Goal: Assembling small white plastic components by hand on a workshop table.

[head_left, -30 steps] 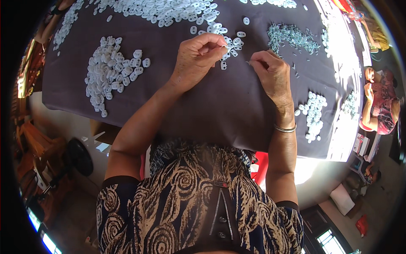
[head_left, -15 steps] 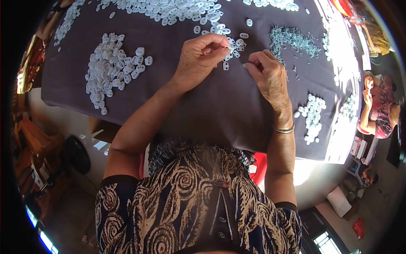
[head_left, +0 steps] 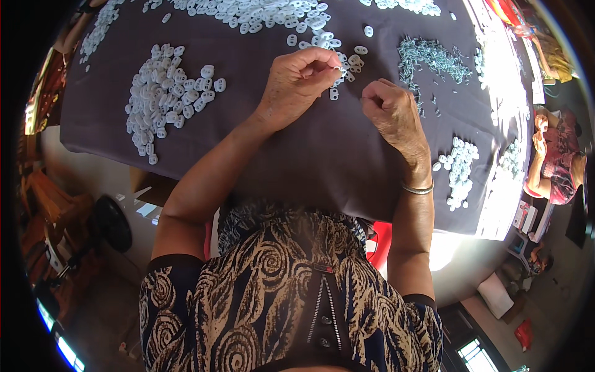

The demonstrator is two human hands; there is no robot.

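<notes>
My left hand is closed in a pinch, with a small white oval plastic piece showing at its fingertips. Just beyond them lies a loose cluster of similar pieces with two holes each. To the right, my right hand is held apart from the left, its fingers curled together; what they hold, if anything, is hidden. A pile of thin, shiny screw-like metal pieces spreads beyond the right hand.
More white pieces lie in a heap at left, a large pile at the far edge and a smaller heap at right. The dark tablecloth covers the table. A person sits at right; a black fan stands at left.
My right hand has shifted slightly right and its thumb has drawn in against the curled fingers. The left hand keeps its pinch, almost in place.
</notes>
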